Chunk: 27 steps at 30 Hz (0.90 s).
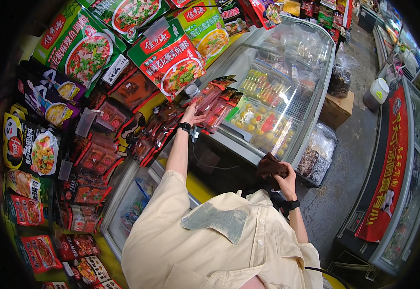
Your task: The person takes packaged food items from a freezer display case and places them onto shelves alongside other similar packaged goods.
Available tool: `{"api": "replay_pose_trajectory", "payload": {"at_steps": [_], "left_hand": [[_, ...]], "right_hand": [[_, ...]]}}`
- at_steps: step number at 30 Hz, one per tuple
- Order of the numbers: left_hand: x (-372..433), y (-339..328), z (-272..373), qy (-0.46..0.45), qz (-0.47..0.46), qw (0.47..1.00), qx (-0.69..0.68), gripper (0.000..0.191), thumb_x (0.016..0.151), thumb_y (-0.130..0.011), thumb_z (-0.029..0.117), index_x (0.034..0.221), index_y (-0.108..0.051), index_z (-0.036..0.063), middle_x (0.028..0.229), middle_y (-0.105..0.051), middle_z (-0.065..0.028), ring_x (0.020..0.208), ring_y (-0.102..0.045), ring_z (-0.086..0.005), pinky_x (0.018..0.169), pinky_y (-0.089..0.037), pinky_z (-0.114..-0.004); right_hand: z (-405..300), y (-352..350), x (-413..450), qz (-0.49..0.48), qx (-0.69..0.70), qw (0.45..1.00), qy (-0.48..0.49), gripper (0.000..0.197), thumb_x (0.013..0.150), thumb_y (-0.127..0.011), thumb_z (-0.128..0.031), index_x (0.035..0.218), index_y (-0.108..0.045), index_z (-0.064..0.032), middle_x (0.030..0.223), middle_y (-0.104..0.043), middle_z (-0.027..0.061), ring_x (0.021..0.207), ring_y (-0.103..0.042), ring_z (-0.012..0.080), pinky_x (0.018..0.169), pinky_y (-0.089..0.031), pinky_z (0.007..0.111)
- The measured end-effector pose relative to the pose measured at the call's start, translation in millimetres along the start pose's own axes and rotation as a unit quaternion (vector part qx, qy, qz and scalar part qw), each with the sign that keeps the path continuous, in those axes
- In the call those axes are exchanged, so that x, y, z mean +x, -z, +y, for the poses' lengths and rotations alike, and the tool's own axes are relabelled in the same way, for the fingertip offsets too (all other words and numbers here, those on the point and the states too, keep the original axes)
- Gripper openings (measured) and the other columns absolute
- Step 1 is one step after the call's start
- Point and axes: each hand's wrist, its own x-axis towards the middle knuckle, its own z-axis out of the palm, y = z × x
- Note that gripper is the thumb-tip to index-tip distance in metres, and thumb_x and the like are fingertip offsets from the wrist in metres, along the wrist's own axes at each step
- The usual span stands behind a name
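My left hand (193, 116) reaches out to the hanging food packets, its fingers spread against a row of red-and-black vacuum packs (215, 108). Whether it grips one of them I cannot tell. More dark red packs (159, 126) hang just left of the wrist. Beside the fingertips is a small clear-and-white round item (192, 90). My right hand (285, 179) holds a crumpled dark brown cloth (272, 165) near the front corner of a glass-topped chest freezer (264, 151). Both wrists wear black bands.
Pouches of fish seasoning (173, 61) hang at upper left. A second freezer (117, 213) stands beside my left side. To the right are a bagged box (318, 155), a cardboard box (336, 108), the grey floor (314, 216) and another freezer with a red banner (386, 169).
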Motion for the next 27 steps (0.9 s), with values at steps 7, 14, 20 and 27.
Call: {"api": "replay_pose_trajectory", "payload": {"at_steps": [7,14,20,27], "left_hand": [[-17.3,9.2,-17.1,-0.037,0.037,0.996,-0.073,0.063,0.097,-0.041,0.05,0.141,-0.031,0.0059,0.134,-0.046,-0.0153,0.093,-0.065,-0.0312,0.076,-0.059,-0.046],[-66.3,33.7,-45.7,-0.114,0.074,0.987,-0.088,0.046,0.096,-0.05,0.024,0.136,-0.039,0.0053,0.137,-0.043,-0.0172,0.104,-0.063,-0.0315,0.082,-0.057,-0.045],[-88.8,109.7,-86.9,-0.108,0.17,0.964,-0.172,0.032,0.095,-0.051,0.023,0.122,-0.05,0.0062,0.119,-0.057,-0.0125,0.102,-0.062,-0.0276,0.084,-0.055,-0.043],[-121.5,151.8,-94.5,-0.119,0.223,0.95,-0.182,0.027,0.095,-0.051,0.022,0.119,-0.053,0.0106,0.11,-0.063,-0.0089,0.094,-0.065,-0.023,0.078,-0.054,-0.039]], "right_hand": [[5.0,3.7,-0.7,-0.002,0.007,1.0,0.001,0.041,0.071,-0.07,0.002,0.11,-0.059,-0.0029,0.097,-0.065,0.0056,0.09,-0.062,0.0126,0.082,-0.05,0.026],[7.4,3.9,-1.2,-0.006,0.026,1.0,-0.011,0.041,0.073,-0.068,0.003,0.112,-0.058,-0.0035,0.1,-0.063,0.0058,0.094,-0.06,0.0146,0.085,-0.049,0.028],[2.6,-0.3,-2.3,-0.009,0.021,1.0,-0.011,0.039,0.074,-0.067,0.001,0.111,-0.057,-0.0022,0.1,-0.063,0.0067,0.095,-0.06,0.016,0.087,-0.047,0.029],[13.7,0.2,0.4,0.003,-0.002,1.0,0.002,0.04,0.073,-0.066,0.002,0.112,-0.057,-0.0022,0.101,-0.062,0.0075,0.096,-0.059,0.0162,0.087,-0.047,0.029]]}}
